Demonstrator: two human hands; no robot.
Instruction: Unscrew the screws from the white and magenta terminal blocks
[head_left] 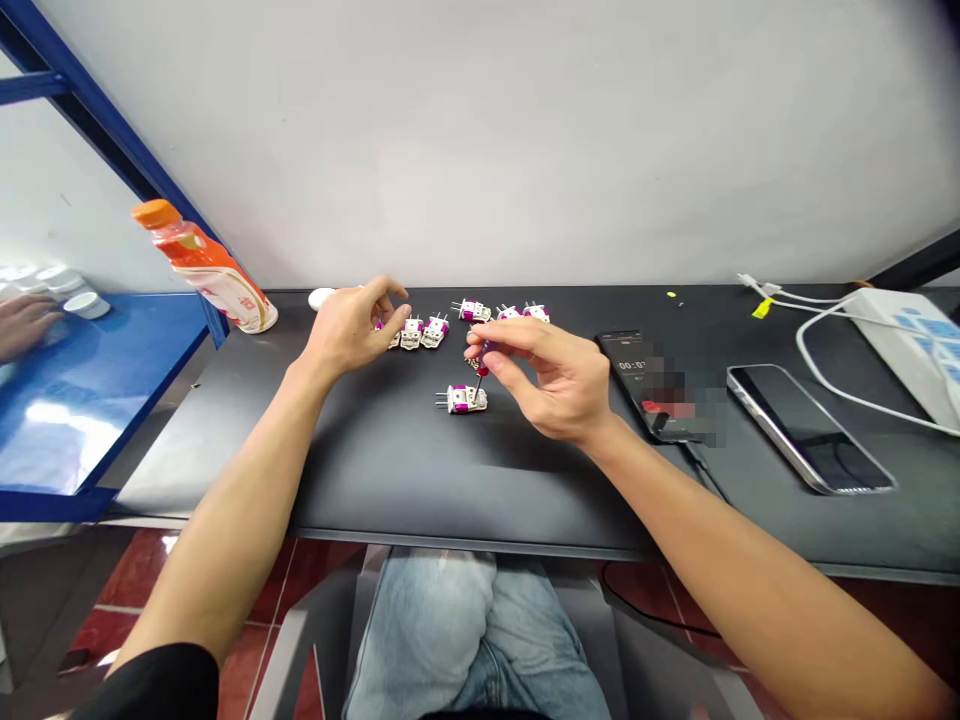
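My right hand (559, 375) pinches a small screwdriver (483, 362) with a red and purple handle. Its thin shaft points down onto a white and purple plug part (462, 399) with metal pins, lying on the black table with its pins to the left. My left hand (349, 328) hovers at a row of similar plug parts (411, 333), thumb and forefinger apart and bent. One part at the row's left end is partly hidden by those fingers. Farther back lie more such parts (472, 311), some partly behind my right hand. Small brass-coloured pieces show beneath the right fingers.
Two phones lie on the right, one with a lit screen (634, 365), the other dark (810, 425). A white power strip (915, 345) with cables is beyond them. An orange-capped bottle (214, 275) leans at the left. Another person's hand (26, 325) is at the blue table (112, 400).
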